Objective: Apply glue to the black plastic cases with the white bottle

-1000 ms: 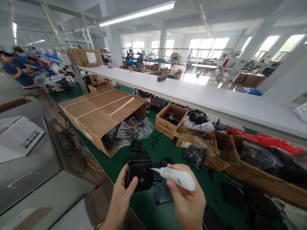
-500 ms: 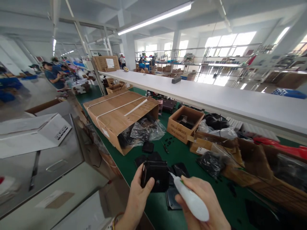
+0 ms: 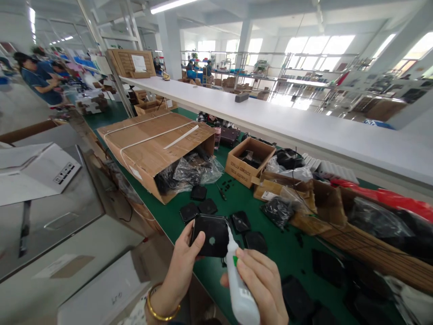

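My left hand (image 3: pixel 181 264) grips a black square plastic part (image 3: pixel 210 235) by its left edge and holds it above the green table (image 3: pixel 209 275). My right hand (image 3: pixel 262 282) is wrapped round a white squeeze bottle (image 3: pixel 238 289). The bottle's nozzle points up and touches the part's right edge. Several more black square parts (image 3: pixel 207 206) lie on the table just beyond my hands.
A large open cardboard box (image 3: pixel 154 146) with plastic-bagged goods lies at the left. Smaller cardboard boxes (image 3: pixel 248 162) and black bags sit behind. A long white shelf (image 3: pixel 304 131) runs across above. Workers stand at the far left.
The bottle has swung from lying sideways to pointing nozzle-up at the part's right edge. My left hand has turned the part flatter toward me. The camera view shifted.
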`<state>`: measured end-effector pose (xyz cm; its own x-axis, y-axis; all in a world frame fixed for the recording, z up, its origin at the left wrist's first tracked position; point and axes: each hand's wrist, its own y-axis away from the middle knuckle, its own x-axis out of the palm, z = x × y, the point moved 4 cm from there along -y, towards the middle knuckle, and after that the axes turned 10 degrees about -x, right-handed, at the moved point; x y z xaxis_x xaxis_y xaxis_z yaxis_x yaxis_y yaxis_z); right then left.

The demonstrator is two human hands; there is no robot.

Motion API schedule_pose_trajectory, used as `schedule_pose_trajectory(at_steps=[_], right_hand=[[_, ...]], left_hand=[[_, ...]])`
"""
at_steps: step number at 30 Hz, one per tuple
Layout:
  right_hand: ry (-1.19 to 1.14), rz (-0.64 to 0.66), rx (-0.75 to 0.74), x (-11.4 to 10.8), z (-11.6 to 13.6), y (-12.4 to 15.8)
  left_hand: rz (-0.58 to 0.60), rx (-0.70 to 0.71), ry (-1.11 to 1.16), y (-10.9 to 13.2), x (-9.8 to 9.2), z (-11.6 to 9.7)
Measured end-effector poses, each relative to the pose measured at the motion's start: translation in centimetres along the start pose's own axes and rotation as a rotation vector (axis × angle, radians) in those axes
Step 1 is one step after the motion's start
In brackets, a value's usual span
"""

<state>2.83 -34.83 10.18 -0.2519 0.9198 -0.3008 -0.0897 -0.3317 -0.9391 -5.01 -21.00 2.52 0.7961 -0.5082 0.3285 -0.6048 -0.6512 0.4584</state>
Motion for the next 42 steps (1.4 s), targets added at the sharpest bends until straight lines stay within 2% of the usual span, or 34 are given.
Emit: schedule_pose_trajectory(at_steps=[5,13,17,21,26,34,39,42], right_hand=[[-0.089,-0.171,0.161,-0.9,-0.7,0.0],[-0.283,-0.340,0.755,-2.6,-4.2,1.7],[-0.436,-0.364,0.892,-3.0,-5.3,2.6],[-0.493,-0.296,0.904,-3.5,-5.7,2.3],[-0.471,-0.161,0.865,-4.2,-6.0,0.5],[-0.427,0.126,0.778,-4.5,-6.3,-2.5],[-0.372,0.322,0.679,-4.2,-6.0,-3.9],[-0.350,0.388,0.651,-3.9,-5.9,-4.2]], left_hand=[[-0.005,-0.035,0.022,0.8,0.7,-0.3],[0.070,-0.095,0.003,1.2,0.7,0.0],[0.077,-0.116,-0.009,1.1,0.8,0.0],[0.064,-0.121,-0.017,1.0,0.7,0.2],[0.091,-0.119,-0.022,1.0,0.8,0.5],[0.117,-0.121,-0.047,1.0,0.8,0.6],[0.116,-0.070,-0.102,0.7,0.4,0.9],[0.122,-0.088,-0.114,0.5,0.2,1.3]])
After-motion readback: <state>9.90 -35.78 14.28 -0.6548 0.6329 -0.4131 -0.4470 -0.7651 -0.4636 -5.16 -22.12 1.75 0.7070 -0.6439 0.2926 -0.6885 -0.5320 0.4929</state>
